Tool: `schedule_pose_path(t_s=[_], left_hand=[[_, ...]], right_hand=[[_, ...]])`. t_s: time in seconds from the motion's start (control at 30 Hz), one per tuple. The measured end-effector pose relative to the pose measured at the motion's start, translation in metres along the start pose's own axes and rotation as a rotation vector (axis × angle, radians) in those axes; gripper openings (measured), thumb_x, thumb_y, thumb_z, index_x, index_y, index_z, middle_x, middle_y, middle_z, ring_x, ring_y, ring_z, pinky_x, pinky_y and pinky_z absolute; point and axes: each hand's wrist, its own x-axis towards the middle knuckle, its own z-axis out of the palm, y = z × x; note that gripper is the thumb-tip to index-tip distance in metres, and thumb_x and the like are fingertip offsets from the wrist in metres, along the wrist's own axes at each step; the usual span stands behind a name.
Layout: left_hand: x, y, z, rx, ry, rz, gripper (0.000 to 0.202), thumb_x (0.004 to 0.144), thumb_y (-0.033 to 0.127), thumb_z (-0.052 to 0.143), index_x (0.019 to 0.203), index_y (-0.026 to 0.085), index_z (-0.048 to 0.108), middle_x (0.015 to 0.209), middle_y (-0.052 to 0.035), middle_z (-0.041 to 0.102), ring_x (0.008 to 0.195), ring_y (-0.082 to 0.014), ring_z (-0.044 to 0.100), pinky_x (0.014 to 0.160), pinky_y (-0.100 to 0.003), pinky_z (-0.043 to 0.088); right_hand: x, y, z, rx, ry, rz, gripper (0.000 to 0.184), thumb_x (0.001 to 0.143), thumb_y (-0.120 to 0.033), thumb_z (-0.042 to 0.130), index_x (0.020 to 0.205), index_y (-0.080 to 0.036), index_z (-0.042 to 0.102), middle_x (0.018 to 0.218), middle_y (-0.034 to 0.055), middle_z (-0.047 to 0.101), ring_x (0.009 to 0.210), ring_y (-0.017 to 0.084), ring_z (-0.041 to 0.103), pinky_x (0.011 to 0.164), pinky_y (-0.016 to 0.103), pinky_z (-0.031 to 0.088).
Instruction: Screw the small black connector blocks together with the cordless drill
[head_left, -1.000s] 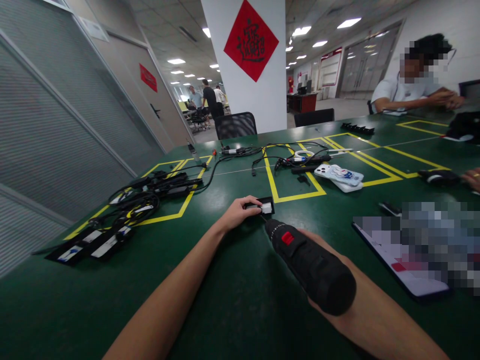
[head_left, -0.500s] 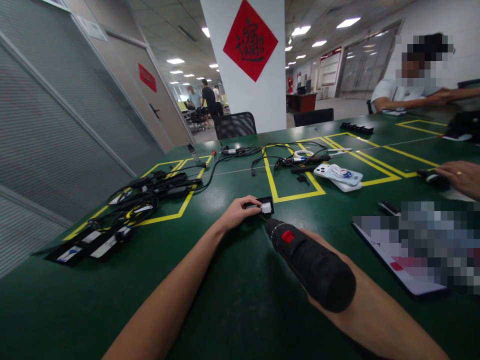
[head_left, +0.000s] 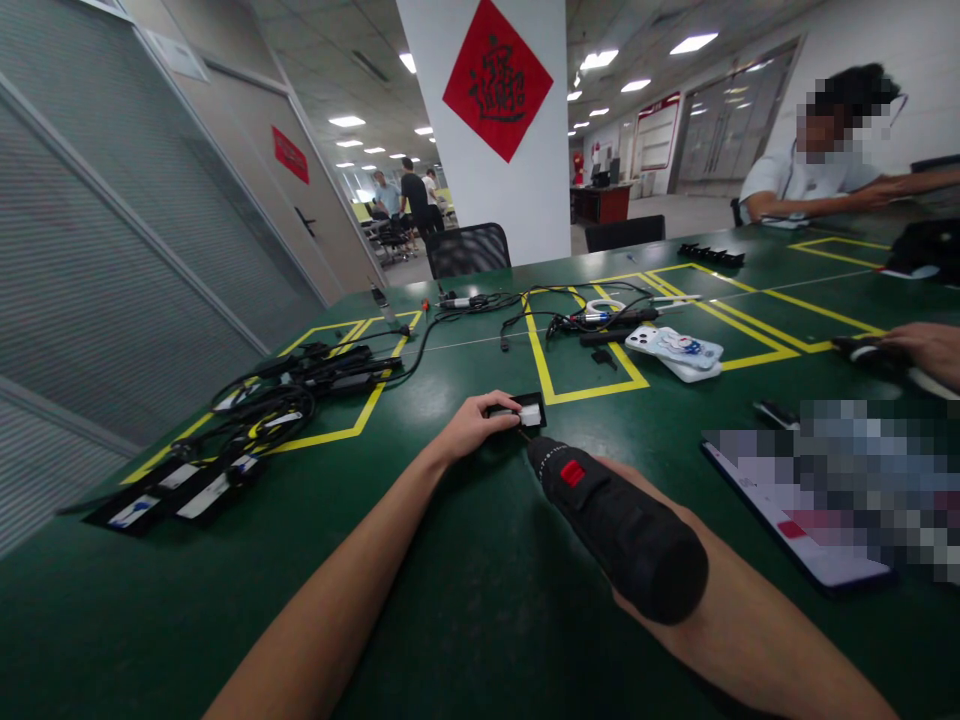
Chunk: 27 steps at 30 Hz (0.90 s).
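Observation:
My left hand is closed on a small black part with a white label, held down on the green table. Its fingers hide much of the part's left side. A black cordless drill with a red switch is in my right hand, which wraps its grip from below and behind. The drill's thin bit points at the near edge of the black part, close to my left fingertips. Whether the bit touches the part or a screw I cannot make out.
Black cables and flat labelled black parts lie to the left. Ahead are more cables, white phones and yellow tape outlines. A tablet lies at right, near a co-worker's hand. Another person sits at the far right.
The view has shifted very slightly. My hands, the drill and the black part hold nearly the same places. The co-worker's hand at the right has moved a little.

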Motion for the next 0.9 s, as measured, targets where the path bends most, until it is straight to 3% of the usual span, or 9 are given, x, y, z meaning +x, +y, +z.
schedule_pose_path(t_s=[0.9], left_hand=[[0.0008,-0.0030,-0.0003,-0.036,-0.013,0.027,0.029,0.074,0.036,0.063,0.096,0.018,0.066,0.107,-0.0049,0.060,0.101,-0.0225,0.055,0.092,-0.034,0.038]], right_hand=[[-0.0014,-0.0017,-0.0007,-0.013,-0.005,-0.015,0.074,0.076,-0.009,0.054,0.139,-0.038,0.027,0.144,-0.0022,0.040,0.129,0.023,0.039,0.106,0.040,0.036]])
